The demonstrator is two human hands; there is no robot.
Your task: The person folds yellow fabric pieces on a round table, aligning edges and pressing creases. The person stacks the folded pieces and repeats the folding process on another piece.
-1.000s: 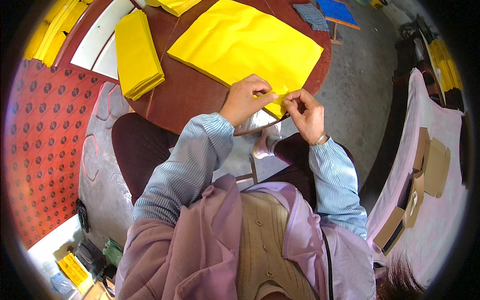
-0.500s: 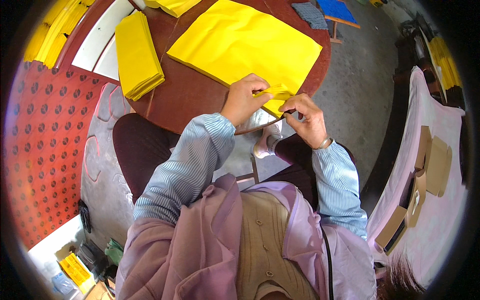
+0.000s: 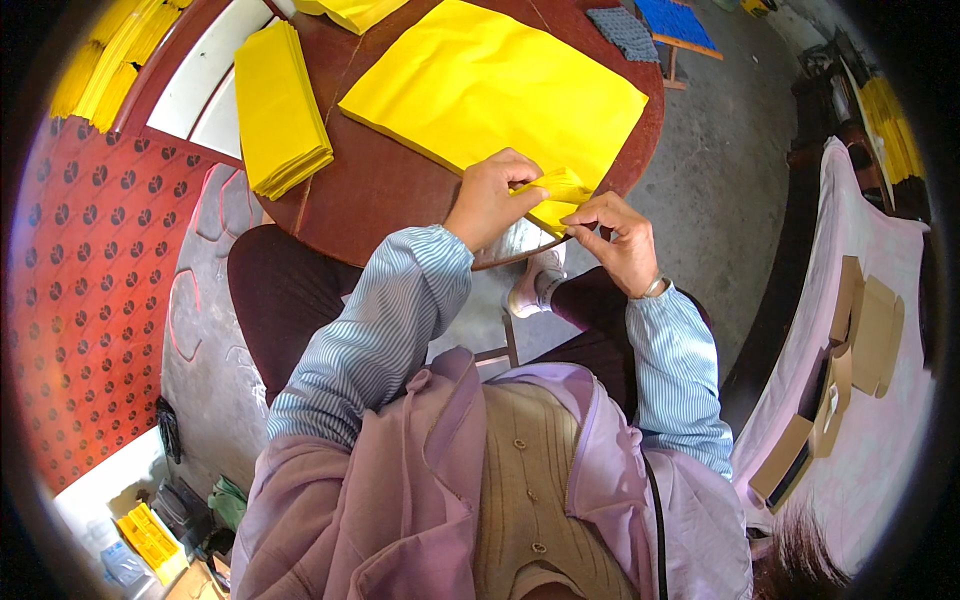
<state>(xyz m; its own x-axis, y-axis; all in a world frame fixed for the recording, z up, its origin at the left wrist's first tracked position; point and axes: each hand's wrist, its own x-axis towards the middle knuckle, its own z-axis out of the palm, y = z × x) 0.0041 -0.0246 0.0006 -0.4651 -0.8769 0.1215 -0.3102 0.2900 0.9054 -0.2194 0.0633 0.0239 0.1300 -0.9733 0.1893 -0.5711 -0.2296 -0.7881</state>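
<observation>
A wide stack of yellow paper sheets (image 3: 490,95) lies flat on a round reddish-brown table (image 3: 360,195). At its near corner my left hand (image 3: 492,197) is closed on the lifted, bent-back edges of some sheets. Just to the right, my right hand (image 3: 622,240) pinches the corner of a yellow sheet between thumb and fingertips, by the table's near rim. How many sheets each hand grips cannot be told. Left of the wide stack sits a narrow pile of folded yellow paper (image 3: 283,115).
More yellow paper (image 3: 352,10) lies at the table's far side, beside a grey cloth (image 3: 622,33). A blue-topped stool (image 3: 678,25) stands beyond. Opened cardboard boxes (image 3: 830,390) rest on a pink cloth at right. Yellow bundles (image 3: 112,65) are stacked far left.
The yellow flap between my hands has opened a little wider. My right-hand fingers have shifted slightly at the sheet's corner, while my left hand keeps nearly the same place.
</observation>
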